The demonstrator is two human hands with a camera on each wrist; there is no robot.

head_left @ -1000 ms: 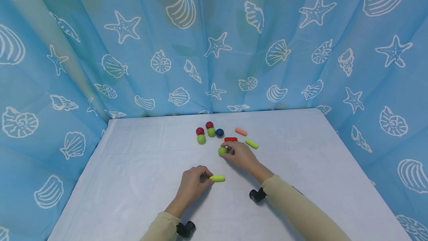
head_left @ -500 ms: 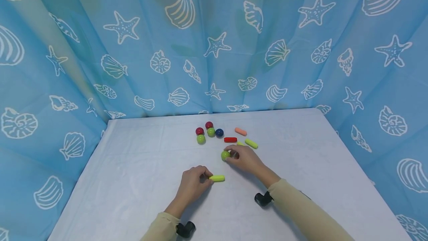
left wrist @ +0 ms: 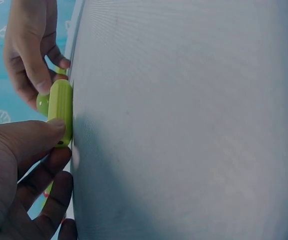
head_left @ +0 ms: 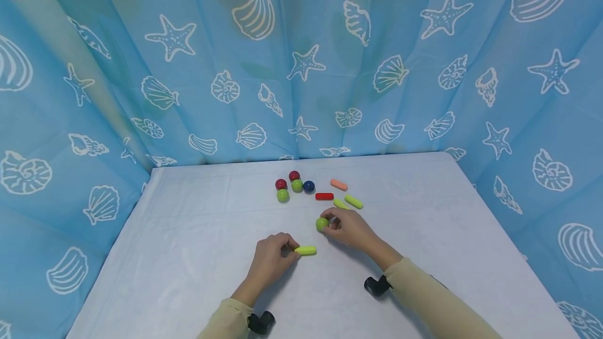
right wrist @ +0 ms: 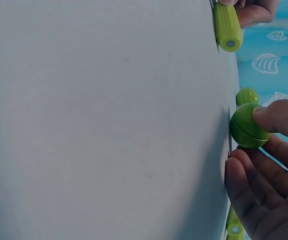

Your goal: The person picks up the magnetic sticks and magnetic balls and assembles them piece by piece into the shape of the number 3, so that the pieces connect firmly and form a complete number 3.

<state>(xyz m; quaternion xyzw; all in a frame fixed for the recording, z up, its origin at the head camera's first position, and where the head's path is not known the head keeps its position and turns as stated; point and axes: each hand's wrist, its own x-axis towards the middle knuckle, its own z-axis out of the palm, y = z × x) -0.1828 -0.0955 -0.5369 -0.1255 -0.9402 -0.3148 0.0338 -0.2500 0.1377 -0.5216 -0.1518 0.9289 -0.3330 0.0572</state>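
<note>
Near the middle of the table, my left hand (head_left: pixel 271 258) pinches one end of a yellow-green stick (head_left: pixel 307 250) between thumb and fingers. It lies right at the cloth. In the right wrist view this stick (right wrist: pixel 228 30) is ribbed, with a round grey disc in its end. Farther up and to the right, my right hand (head_left: pixel 350 228) holds a green ball (head_left: pixel 322 224) by thumb and fingers. A seam line runs round this ball (right wrist: pixel 249 127). A small gap separates the ball from the stick's free end in the head view.
Behind lie two red balls (head_left: pixel 280 184), two more green balls (head_left: pixel 282 195) and a dark blue ball (head_left: pixel 309 187). A red stick (head_left: pixel 324 196), an orange stick (head_left: pixel 338 184) and two yellow-green sticks (head_left: pixel 354 202) lie right of them. A blue shell-print curtain (head_left: pixel 301 93) borders the white table (head_left: pixel 188 213).
My right hand has drawn the green ball toward me and slightly right, away from the red stick, uncovering a yellow-green stick behind it. The left hand stays put with its stick.
</note>
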